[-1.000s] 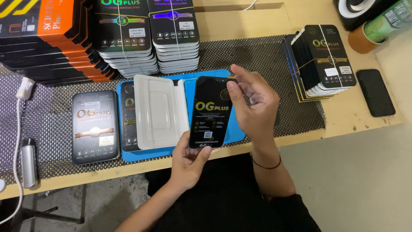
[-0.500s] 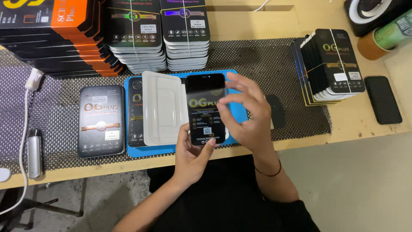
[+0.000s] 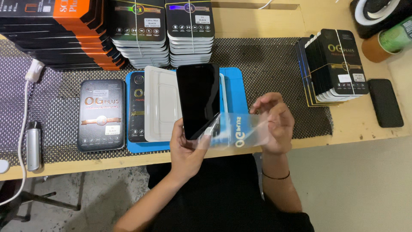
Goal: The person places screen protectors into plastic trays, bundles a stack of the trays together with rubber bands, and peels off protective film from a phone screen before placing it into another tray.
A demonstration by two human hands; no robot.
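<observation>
My left hand (image 3: 185, 148) holds a black glass screen protector (image 3: 198, 99) upright by its lower edge, above the blue mat (image 3: 234, 90). My right hand (image 3: 274, 124) pinches a clear printed film (image 3: 238, 132) that is peeled off the glass toward the right; its left end still meets the bottom corner of the glass. Just left of the glass, a white plastic tray (image 3: 161, 103) lies open on the mat, next to a black box insert (image 3: 136, 107).
A black product box (image 3: 101, 114) lies left of the mat. Stacks of boxed protectors (image 3: 165, 30) line the back, with another stack (image 3: 332, 66) at the right. A black phone (image 3: 385, 102), a tape roll (image 3: 386, 41), a white cable (image 3: 25, 86) and a silver device (image 3: 33, 146) sit around.
The printed film that covered the glass has been peeled off to the right by my right hand. The glass face is now bare black.
</observation>
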